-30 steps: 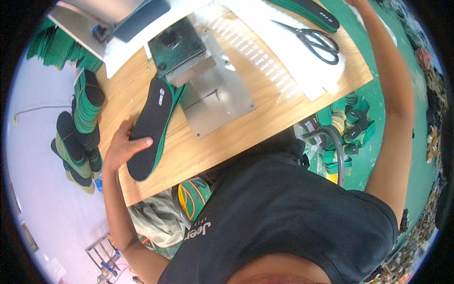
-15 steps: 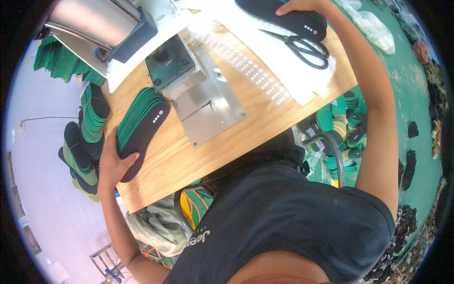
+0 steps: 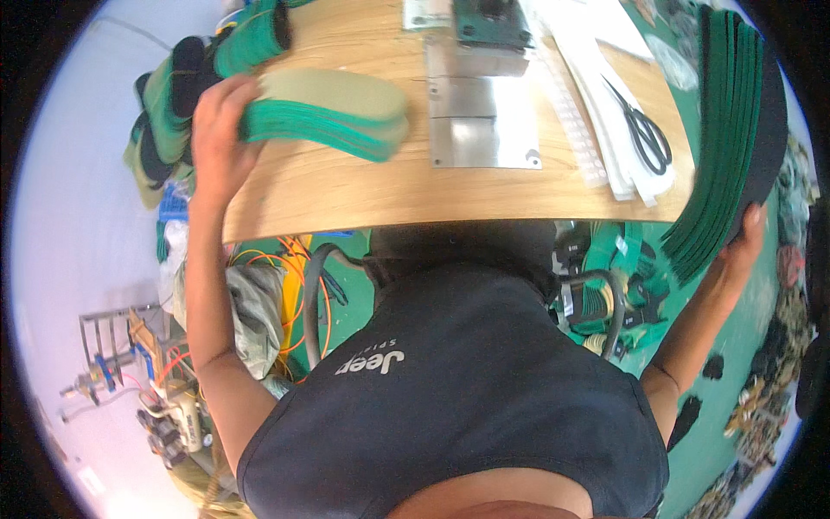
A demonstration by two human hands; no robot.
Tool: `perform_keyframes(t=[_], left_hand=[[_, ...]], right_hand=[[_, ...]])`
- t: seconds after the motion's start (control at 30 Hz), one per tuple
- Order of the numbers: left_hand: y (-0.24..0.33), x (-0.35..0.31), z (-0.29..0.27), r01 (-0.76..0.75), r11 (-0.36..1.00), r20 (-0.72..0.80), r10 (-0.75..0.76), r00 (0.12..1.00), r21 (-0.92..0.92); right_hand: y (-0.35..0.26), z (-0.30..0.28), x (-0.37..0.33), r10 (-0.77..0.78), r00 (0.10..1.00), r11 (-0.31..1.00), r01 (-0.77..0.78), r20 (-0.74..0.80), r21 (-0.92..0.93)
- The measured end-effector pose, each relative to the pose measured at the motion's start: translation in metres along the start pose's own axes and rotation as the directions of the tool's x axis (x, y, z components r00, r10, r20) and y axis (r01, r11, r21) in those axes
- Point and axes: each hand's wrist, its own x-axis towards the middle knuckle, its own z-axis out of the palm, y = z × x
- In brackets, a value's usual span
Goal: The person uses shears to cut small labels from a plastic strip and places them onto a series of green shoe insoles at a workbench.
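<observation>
My left hand (image 3: 223, 134) is closed round one end of a stack of insoles (image 3: 324, 108) above the left part of the wooden table (image 3: 363, 199). The stack's beige face is up and its green edges show along the near side; it is slightly smeared by motion. Out past the table's right edge, my right hand (image 3: 743, 242) grips the lower end of a tall bundle of insoles (image 3: 726, 143), black on the outside with green layers fanned out. Its fingers are partly hidden behind the bundle.
More stacked insoles (image 3: 169, 95) crowd the table's left edge. A metal plate (image 3: 484, 130) lies mid-table below a dark press block (image 3: 493, 30). Black scissors (image 3: 644, 134) rest on white sheets (image 3: 596, 112), beside a label strip (image 3: 575, 130). Chair arms (image 3: 316, 294) flank me; insole bundles (image 3: 609, 259) lie lower right.
The left stack has turned from black face up to beige face up. My right hand has brought its insoles from the table's far side out past the right edge. The whole view has swung round.
</observation>
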Motion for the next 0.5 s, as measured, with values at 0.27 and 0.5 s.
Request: perform_keyframes(t=[0.27,0.5], left_hand=[[0.048,0.022,-0.002,-0.301,0.953,-0.188,0.3,0.935,0.024],[0.032,-0.016,0.003,-0.135,0.99,-0.411,0.138,0.901,0.037]], right_hand=[[0.02,0.272,0.048,0.106,0.795,0.947,-0.263,0.597,0.182],[0.039,0.345,0.065,0.073,0.461,0.891,-0.429,0.885,0.149]])
